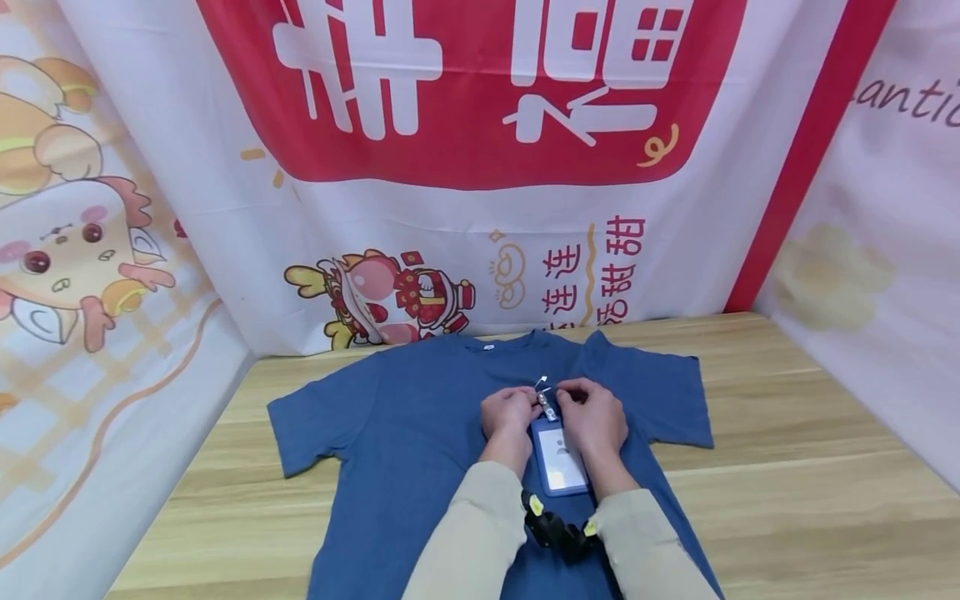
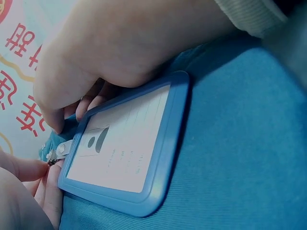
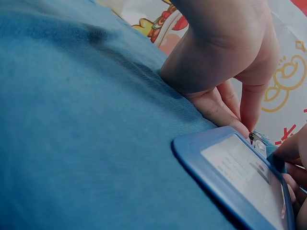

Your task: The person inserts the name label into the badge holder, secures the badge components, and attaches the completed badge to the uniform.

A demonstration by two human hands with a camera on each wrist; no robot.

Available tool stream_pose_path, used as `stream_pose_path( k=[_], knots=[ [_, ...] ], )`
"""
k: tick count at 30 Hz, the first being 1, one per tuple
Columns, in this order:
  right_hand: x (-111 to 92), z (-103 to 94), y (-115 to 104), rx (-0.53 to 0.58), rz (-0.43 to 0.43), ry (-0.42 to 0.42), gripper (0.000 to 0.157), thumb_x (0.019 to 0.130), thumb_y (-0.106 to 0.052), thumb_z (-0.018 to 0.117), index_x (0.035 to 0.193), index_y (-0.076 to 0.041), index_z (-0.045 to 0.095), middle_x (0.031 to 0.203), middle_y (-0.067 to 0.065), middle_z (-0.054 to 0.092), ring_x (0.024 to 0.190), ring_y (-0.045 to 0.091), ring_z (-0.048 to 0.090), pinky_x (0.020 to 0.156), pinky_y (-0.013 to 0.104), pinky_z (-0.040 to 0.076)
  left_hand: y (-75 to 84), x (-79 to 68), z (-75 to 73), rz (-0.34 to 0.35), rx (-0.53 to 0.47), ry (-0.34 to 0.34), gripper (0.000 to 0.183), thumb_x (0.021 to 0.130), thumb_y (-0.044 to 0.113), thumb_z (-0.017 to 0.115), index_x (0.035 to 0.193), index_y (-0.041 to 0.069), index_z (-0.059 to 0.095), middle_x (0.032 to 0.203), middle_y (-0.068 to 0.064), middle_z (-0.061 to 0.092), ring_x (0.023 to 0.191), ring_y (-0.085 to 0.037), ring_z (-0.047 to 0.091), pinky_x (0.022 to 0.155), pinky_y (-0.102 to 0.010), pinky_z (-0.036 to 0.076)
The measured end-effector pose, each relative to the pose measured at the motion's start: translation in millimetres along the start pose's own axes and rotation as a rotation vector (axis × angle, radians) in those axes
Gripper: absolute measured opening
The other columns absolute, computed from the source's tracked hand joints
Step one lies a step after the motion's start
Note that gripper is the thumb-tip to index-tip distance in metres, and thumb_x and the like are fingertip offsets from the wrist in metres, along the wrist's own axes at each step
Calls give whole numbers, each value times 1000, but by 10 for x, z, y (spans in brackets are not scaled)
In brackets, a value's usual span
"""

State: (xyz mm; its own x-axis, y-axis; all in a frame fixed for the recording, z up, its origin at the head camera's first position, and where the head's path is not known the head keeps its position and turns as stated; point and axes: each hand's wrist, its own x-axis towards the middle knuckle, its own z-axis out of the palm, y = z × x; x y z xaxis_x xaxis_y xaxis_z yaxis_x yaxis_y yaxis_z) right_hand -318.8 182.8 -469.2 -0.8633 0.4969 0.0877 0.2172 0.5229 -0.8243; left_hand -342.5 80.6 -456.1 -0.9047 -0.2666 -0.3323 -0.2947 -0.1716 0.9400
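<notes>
A blue-framed badge holder [image 1: 562,458] with a white card lies on a blue T-shirt [image 1: 420,450], near its chest on the right side. At the holder's top is a metal clip [image 1: 547,405] with a short strap, and a thin shiny pin-like piece [image 1: 542,382] sticks up from it. My left hand [image 1: 510,414] pinches the clip's metal end between thumb and fingers, as the left wrist view shows. Across the badge, my right hand [image 1: 597,419] pinches a bit of shirt cloth beside the clip; its fingertips are partly hidden in the right wrist view.
The T-shirt lies spread on a wooden table [image 1: 787,467], its collar towards a printed backdrop cloth [image 1: 472,208]. Printed cloth walls [image 1: 112,292] stand at both sides. Black wrist gear [image 1: 558,533] with yellow marks shows between the cuffs.
</notes>
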Motion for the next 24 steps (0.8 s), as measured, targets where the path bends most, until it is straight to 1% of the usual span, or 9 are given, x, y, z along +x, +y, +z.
stream_pose_path(
  k=[8, 18, 20, 24],
  knots=[
    [8, 34, 37, -20, -13, -17, 20, 104, -31, 71, 115, -19, 82, 115, 7, 80, 107, 29, 71, 98, 54, 49, -16, 2, -4, -9, 5, -11, 15, 91, -7, 71, 99, -2, 83, 103, -15, 81, 87, -17, 77, 79, -29, 67],
    [-11, 54, 28, -23, -14, -29, 19, 104, -30, 72, 114, -20, 83, 112, 7, 81, 107, 30, 72, 95, 53, 50, 6, -41, -4, -18, -69, -11, 18, 90, -12, 71, 103, -6, 82, 108, -20, 81, 94, -21, 79, 82, -32, 67],
    [-8, 44, 26, -23, -20, -28, 19, 103, -29, 72, 115, -19, 83, 113, 7, 81, 108, 30, 72, 95, 53, 50, 13, -42, 4, -18, -81, -14, 18, 90, -12, 71, 102, -6, 82, 107, -20, 81, 93, -21, 79, 81, -31, 67],
    [-1, 22, 26, -25, -29, -28, 18, 104, -27, 72, 116, -19, 83, 116, 7, 80, 110, 30, 71, 96, 55, 50, 12, -31, 24, -7, -73, -17, 17, 89, -12, 70, 99, -5, 82, 102, -18, 81, 84, -18, 76, 73, -27, 66]
  ],
)
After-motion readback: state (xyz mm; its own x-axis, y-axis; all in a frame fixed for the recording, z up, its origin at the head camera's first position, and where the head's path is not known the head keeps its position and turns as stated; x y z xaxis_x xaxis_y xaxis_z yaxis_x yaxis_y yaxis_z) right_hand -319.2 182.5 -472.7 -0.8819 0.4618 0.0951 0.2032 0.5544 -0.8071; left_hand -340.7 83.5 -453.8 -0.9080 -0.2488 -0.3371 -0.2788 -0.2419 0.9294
